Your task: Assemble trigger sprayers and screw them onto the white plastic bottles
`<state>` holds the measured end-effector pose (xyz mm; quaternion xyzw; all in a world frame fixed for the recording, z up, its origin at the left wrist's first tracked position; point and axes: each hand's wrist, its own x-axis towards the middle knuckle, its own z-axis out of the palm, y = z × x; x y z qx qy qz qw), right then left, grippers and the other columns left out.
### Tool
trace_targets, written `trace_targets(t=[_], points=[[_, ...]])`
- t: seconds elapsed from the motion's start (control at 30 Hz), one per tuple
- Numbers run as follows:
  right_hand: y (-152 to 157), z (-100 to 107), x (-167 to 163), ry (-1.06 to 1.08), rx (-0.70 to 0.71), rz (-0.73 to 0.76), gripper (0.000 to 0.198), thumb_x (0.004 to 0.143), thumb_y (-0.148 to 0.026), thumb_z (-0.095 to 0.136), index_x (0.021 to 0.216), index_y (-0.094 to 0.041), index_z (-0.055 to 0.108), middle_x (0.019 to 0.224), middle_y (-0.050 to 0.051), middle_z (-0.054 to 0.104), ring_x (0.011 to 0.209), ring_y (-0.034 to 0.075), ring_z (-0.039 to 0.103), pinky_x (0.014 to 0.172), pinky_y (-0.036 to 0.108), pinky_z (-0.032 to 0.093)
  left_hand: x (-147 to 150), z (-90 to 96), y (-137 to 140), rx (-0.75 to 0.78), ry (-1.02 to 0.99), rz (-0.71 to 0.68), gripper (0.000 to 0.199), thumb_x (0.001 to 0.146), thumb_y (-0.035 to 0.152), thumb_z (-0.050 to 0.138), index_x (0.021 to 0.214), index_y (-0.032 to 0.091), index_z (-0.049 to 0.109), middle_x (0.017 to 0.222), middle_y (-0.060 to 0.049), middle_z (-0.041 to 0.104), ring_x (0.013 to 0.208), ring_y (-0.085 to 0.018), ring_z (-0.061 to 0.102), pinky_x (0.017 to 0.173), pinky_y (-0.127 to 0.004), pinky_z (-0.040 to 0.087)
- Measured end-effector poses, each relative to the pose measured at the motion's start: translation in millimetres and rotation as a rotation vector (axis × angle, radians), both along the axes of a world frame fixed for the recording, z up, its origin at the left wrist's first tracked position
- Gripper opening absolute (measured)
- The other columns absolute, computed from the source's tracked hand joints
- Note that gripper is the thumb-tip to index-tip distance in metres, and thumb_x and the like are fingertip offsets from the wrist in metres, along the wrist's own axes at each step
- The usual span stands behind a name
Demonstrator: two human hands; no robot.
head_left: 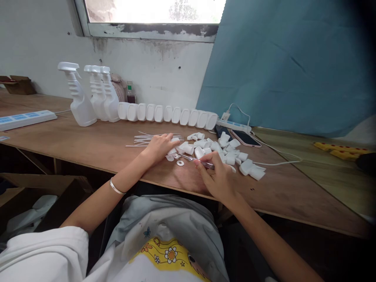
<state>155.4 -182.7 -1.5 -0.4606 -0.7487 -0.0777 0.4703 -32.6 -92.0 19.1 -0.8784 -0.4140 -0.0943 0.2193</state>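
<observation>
My left hand is closed around a white plastic piece, apparently a sprayer head, mostly hidden by the fingers. In my right hand is a slim screwdriver with a clear, purplish handle, gripped between thumb and fingers. Its metal tip points left and reaches the white piece at my left fingers; whether they touch is hard to make out. A white ring-shaped washer lies flat on the wooden table just below the tip, with several more discs partly under my left hand. Loose white sprayer heads are heaped beyond my right hand.
Thin white tubes lie behind my left hand. A row of white bottles lies along the back, beside standing spray bottles. A phone, cables and power strips lie around. An open cardboard box stands below left.
</observation>
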Motion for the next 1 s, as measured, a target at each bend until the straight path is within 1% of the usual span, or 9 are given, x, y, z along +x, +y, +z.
trace_targets(t=[0.1, 0.27, 0.4, 0.53, 0.6, 0.7, 0.83, 0.9, 1.0], points=[[0.6, -0.6, 0.8, -0.016, -0.019, 0.017, 0.013, 0.085, -0.033, 0.051, 0.078, -0.023, 0.045, 0.065, -0.002, 0.060, 0.052, 0.012, 0.056, 0.050, 0.023, 0.040, 0.4, 0.8, -1.7, -0.027, -0.004, -0.001, 0.030, 0.089, 0.022, 0.039, 0.116, 0.029, 0.049, 0.099, -0.009, 0.053, 0.086, -0.020, 0.057, 0.067, -0.028, 0.042], [1.0, 0.6, 1.4, -0.031, -0.082, 0.095, 0.007, 0.085, -0.029, 0.051, 0.083, -0.024, 0.048, 0.074, 0.000, 0.063, 0.063, 0.014, 0.060, 0.059, 0.025, 0.045, 2.1, 1.1, -3.7, -0.070, 0.033, -0.006, 0.025, 0.088, 0.019, 0.038, 0.107, 0.025, 0.053, 0.098, -0.008, 0.054, 0.083, -0.019, 0.059, 0.066, -0.027, 0.042], [2.4, 2.9, 0.9, 0.057, -0.153, 0.152, 0.008, 0.083, -0.030, 0.055, 0.086, -0.023, 0.055, 0.082, 0.001, 0.066, 0.071, 0.014, 0.061, 0.063, 0.025, 0.046, 3.1, 1.0, -3.1, -0.098, 0.008, -0.014, 0.029, 0.085, 0.015, 0.040, 0.109, 0.026, 0.052, 0.098, -0.007, 0.054, 0.082, -0.019, 0.059, 0.066, -0.026, 0.042], [4.0, 2.7, 1.6, 0.174, -0.207, 0.151, 0.013, 0.080, -0.034, 0.059, 0.086, -0.023, 0.059, 0.083, 0.000, 0.067, 0.074, 0.014, 0.062, 0.064, 0.025, 0.047, 2.5, 1.3, -2.1, -0.150, -0.031, -0.005, 0.038, 0.080, 0.015, 0.045, 0.116, 0.028, 0.049, 0.102, -0.007, 0.055, 0.082, -0.019, 0.060, 0.067, -0.026, 0.042], [3.3, 2.0, 2.2, 0.188, -0.172, 0.126, 0.013, 0.080, -0.034, 0.059, 0.087, -0.023, 0.059, 0.083, 0.001, 0.067, 0.074, 0.014, 0.061, 0.064, 0.026, 0.047, 2.0, 2.0, -1.9, -0.149, -0.055, 0.018, 0.040, 0.079, 0.014, 0.045, 0.117, 0.028, 0.048, 0.103, -0.007, 0.055, 0.083, -0.020, 0.061, 0.067, -0.026, 0.042], [0.5, 1.0, 2.4, 0.174, -0.023, 0.072, 0.010, 0.081, -0.030, 0.058, 0.088, -0.022, 0.059, 0.081, 0.001, 0.066, 0.070, 0.015, 0.061, 0.063, 0.027, 0.047, 1.6, 3.3, -1.7, -0.133, -0.118, 0.083, 0.039, 0.079, 0.016, 0.045, 0.116, 0.026, 0.048, 0.101, -0.007, 0.056, 0.082, -0.021, 0.061, 0.065, -0.026, 0.042], [-0.6, -1.3, 1.1, -0.004, 0.159, 0.117, 0.006, 0.080, -0.021, 0.056, 0.086, -0.022, 0.057, 0.076, 0.002, 0.066, 0.066, 0.015, 0.059, 0.061, 0.027, 0.046, 1.2, 4.2, -1.5, -0.137, -0.298, 0.129, 0.040, 0.078, 0.022, 0.047, 0.117, 0.024, 0.047, 0.102, -0.007, 0.056, 0.082, -0.022, 0.061, 0.063, -0.027, 0.041], [0.5, -2.9, -0.1, -0.127, 0.168, 0.164, 0.006, 0.080, -0.018, 0.054, 0.084, -0.022, 0.057, 0.074, 0.003, 0.066, 0.066, 0.016, 0.059, 0.062, 0.028, 0.046, -0.1, 5.2, -1.1, -0.177, -0.458, 0.096, 0.039, 0.078, 0.029, 0.049, 0.117, 0.023, 0.046, 0.100, -0.007, 0.058, 0.082, -0.022, 0.060, 0.063, -0.027, 0.041], [2.4, -5.2, -1.7, -0.278, 0.136, 0.173, 0.009, 0.082, -0.016, 0.050, 0.079, -0.022, 0.056, 0.073, 0.004, 0.066, 0.070, 0.017, 0.060, 0.066, 0.030, 0.045, -3.4, 10.0, 3.4, -0.309, -0.713, 0.031, 0.039, 0.078, 0.042, 0.051, 0.111, 0.022, 0.048, 0.084, -0.002, 0.061, 0.074, -0.019, 0.058, 0.062, -0.025, 0.040]])
